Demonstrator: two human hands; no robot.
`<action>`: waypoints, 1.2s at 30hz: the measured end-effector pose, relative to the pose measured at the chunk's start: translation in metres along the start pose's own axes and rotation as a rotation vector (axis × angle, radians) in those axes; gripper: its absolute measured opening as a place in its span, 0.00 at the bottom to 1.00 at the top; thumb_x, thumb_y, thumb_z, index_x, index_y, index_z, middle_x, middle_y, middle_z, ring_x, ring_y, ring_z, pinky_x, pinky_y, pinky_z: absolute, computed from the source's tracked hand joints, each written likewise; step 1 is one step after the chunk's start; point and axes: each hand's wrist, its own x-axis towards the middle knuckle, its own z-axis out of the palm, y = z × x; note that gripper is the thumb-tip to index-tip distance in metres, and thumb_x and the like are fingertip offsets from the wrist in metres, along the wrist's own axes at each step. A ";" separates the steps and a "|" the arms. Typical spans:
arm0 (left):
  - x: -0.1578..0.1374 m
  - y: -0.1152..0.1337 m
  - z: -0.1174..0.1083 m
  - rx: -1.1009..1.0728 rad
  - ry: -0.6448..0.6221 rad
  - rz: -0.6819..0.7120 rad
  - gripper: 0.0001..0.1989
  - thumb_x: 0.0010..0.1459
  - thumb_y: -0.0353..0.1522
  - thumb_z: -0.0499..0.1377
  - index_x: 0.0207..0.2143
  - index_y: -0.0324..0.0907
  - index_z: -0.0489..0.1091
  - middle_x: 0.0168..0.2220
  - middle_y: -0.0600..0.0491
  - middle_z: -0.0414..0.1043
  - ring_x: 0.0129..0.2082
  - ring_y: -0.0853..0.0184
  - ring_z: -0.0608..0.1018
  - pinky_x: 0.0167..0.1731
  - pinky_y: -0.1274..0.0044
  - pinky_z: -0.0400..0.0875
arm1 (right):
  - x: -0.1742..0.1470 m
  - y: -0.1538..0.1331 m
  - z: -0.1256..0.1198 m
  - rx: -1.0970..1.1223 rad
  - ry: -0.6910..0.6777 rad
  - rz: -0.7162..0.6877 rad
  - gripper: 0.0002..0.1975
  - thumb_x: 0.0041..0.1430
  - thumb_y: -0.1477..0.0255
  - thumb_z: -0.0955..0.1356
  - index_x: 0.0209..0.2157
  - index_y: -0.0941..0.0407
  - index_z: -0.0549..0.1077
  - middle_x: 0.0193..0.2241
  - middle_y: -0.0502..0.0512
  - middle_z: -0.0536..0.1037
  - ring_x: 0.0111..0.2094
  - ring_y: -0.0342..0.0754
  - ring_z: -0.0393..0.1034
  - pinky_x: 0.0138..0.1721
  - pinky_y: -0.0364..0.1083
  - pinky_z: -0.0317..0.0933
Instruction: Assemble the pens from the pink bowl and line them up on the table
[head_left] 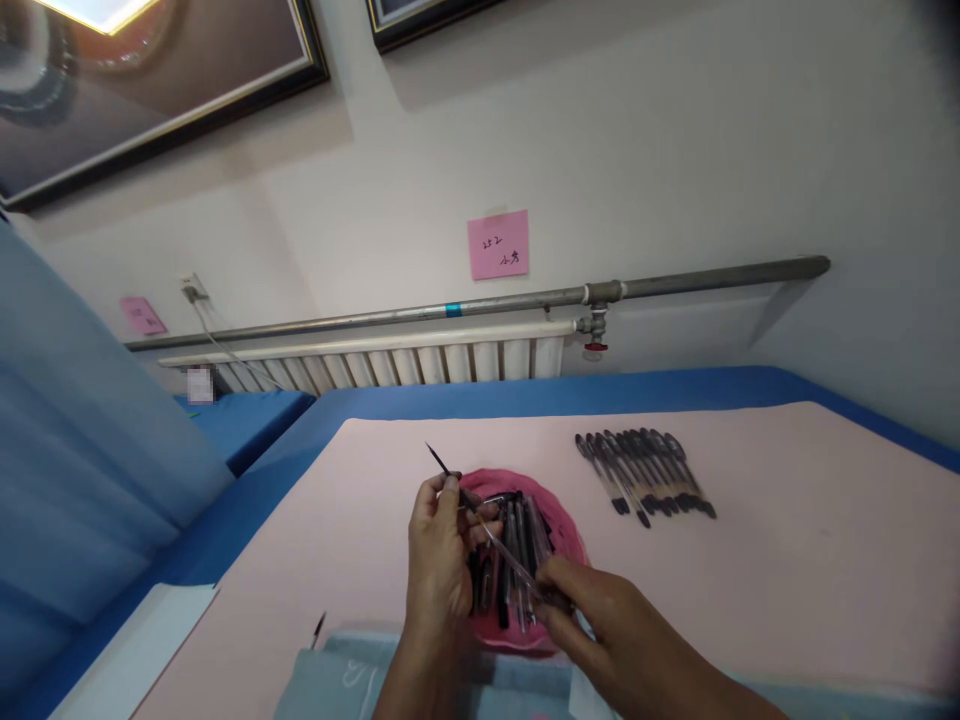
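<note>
Over a pink round basket (574, 535), my left hand (436, 560) pinches a thin dark pen refill (437, 458), whose pointed end sticks out up and left past the fingers. My right hand (611, 620) grips the lower end of a clear pen barrel (511, 562), which slants up toward the left hand. Refill and barrel lie roughly in one line; how far one sits inside the other I cannot tell. Beneath both hands, several loose clear and black pen parts (517, 530) fill the basket, partly hidden by the fingers.
Several capped pens (645, 472) lie side by side at the back right of the pink table cover (810, 560). A small dark pen-like piece (319, 630) is at the front left, beside light blue cloth (337, 670). Behind the table run a radiator (427, 362) and a pipe (517, 300).
</note>
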 end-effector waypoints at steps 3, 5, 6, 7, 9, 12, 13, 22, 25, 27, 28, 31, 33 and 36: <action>0.001 -0.001 0.000 -0.003 -0.001 0.009 0.18 0.46 0.41 0.62 0.35 0.42 0.61 0.25 0.58 0.67 0.22 0.72 0.76 0.21 0.80 0.72 | 0.000 -0.001 0.000 0.032 -0.009 0.007 0.06 0.56 0.75 0.60 0.26 0.54 0.64 0.23 0.48 0.70 0.25 0.44 0.64 0.27 0.42 0.57; 0.002 -0.002 -0.001 0.000 -0.006 0.021 0.17 0.47 0.40 0.61 0.35 0.42 0.61 0.24 0.58 0.67 0.21 0.72 0.75 0.21 0.81 0.71 | -0.001 -0.001 -0.001 0.040 -0.014 0.012 0.06 0.57 0.75 0.60 0.27 0.54 0.64 0.24 0.48 0.70 0.25 0.44 0.64 0.27 0.42 0.57; 0.002 -0.003 -0.001 0.002 -0.008 0.026 0.17 0.47 0.40 0.61 0.35 0.42 0.61 0.24 0.58 0.67 0.21 0.72 0.75 0.21 0.81 0.71 | -0.001 -0.001 -0.001 0.040 -0.015 0.012 0.06 0.57 0.75 0.60 0.27 0.54 0.64 0.24 0.48 0.70 0.25 0.44 0.64 0.27 0.42 0.57; 0.003 -0.003 -0.002 0.001 -0.011 0.028 0.17 0.48 0.40 0.61 0.36 0.42 0.61 0.24 0.58 0.67 0.21 0.72 0.76 0.21 0.81 0.71 | -0.001 -0.001 -0.001 0.039 -0.015 0.011 0.06 0.57 0.75 0.60 0.27 0.54 0.64 0.24 0.48 0.70 0.25 0.44 0.64 0.27 0.42 0.57; 0.003 -0.004 -0.002 -0.003 -0.016 0.026 0.16 0.48 0.39 0.61 0.36 0.42 0.61 0.24 0.58 0.67 0.21 0.72 0.76 0.21 0.82 0.71 | -0.001 -0.001 -0.001 0.034 -0.012 0.009 0.06 0.57 0.75 0.60 0.27 0.54 0.64 0.24 0.48 0.70 0.25 0.44 0.64 0.27 0.43 0.57; 0.002 -0.004 -0.001 -0.010 -0.012 0.020 0.17 0.48 0.39 0.61 0.36 0.42 0.61 0.24 0.58 0.67 0.21 0.72 0.76 0.20 0.81 0.71 | -0.001 -0.001 -0.001 0.024 0.000 -0.001 0.06 0.57 0.76 0.60 0.26 0.54 0.64 0.24 0.48 0.70 0.25 0.44 0.63 0.27 0.43 0.57; 0.002 -0.003 -0.001 -0.012 -0.009 0.015 0.17 0.48 0.39 0.61 0.36 0.42 0.61 0.24 0.58 0.67 0.21 0.72 0.76 0.20 0.81 0.71 | -0.001 -0.001 -0.001 0.022 0.001 -0.003 0.06 0.57 0.76 0.60 0.26 0.54 0.64 0.24 0.48 0.70 0.25 0.44 0.63 0.27 0.43 0.57; 0.001 -0.003 0.000 -0.001 -0.003 0.015 0.16 0.48 0.39 0.61 0.36 0.42 0.61 0.24 0.58 0.67 0.21 0.71 0.76 0.20 0.81 0.71 | -0.002 -0.001 -0.001 0.109 -0.013 0.022 0.06 0.57 0.75 0.60 0.27 0.54 0.65 0.24 0.48 0.71 0.26 0.44 0.65 0.27 0.43 0.57; 0.001 -0.003 0.000 0.023 0.003 0.031 0.15 0.49 0.39 0.60 0.36 0.41 0.61 0.24 0.58 0.68 0.21 0.70 0.76 0.19 0.80 0.71 | 0.000 0.000 0.001 0.189 -0.035 0.034 0.05 0.57 0.75 0.61 0.28 0.54 0.65 0.25 0.48 0.72 0.27 0.44 0.66 0.28 0.43 0.57; 0.001 -0.003 0.000 0.039 0.005 0.037 0.15 0.49 0.39 0.60 0.36 0.42 0.61 0.24 0.58 0.68 0.20 0.69 0.76 0.18 0.80 0.71 | 0.001 0.000 0.001 0.228 -0.047 0.045 0.05 0.56 0.75 0.62 0.28 0.54 0.66 0.25 0.48 0.73 0.27 0.44 0.66 0.29 0.42 0.57; 0.001 -0.004 -0.001 0.047 0.003 0.039 0.15 0.49 0.39 0.60 0.36 0.41 0.61 0.24 0.58 0.68 0.20 0.69 0.76 0.18 0.79 0.71 | 0.001 0.000 0.001 0.235 -0.051 0.051 0.05 0.56 0.75 0.62 0.28 0.54 0.66 0.25 0.48 0.73 0.27 0.44 0.66 0.28 0.42 0.57; 0.001 -0.004 -0.001 0.064 0.008 0.048 0.16 0.49 0.39 0.60 0.36 0.41 0.62 0.23 0.58 0.68 0.21 0.68 0.76 0.18 0.79 0.72 | -0.002 0.000 0.002 0.186 -0.019 0.041 0.05 0.56 0.75 0.62 0.27 0.54 0.66 0.24 0.49 0.72 0.26 0.44 0.66 0.27 0.42 0.56; 0.001 -0.005 0.000 0.062 0.018 0.051 0.16 0.48 0.40 0.60 0.35 0.41 0.62 0.24 0.58 0.67 0.20 0.69 0.76 0.18 0.79 0.72 | -0.004 0.001 0.003 0.117 0.017 0.011 0.05 0.56 0.74 0.61 0.27 0.54 0.66 0.25 0.50 0.72 0.26 0.45 0.65 0.28 0.42 0.56; -0.001 -0.005 0.002 0.049 0.028 0.047 0.16 0.47 0.40 0.61 0.35 0.41 0.62 0.24 0.58 0.67 0.20 0.70 0.76 0.18 0.79 0.71 | -0.006 0.002 0.004 0.078 0.027 -0.008 0.05 0.57 0.73 0.61 0.28 0.54 0.67 0.25 0.50 0.72 0.26 0.45 0.65 0.27 0.42 0.55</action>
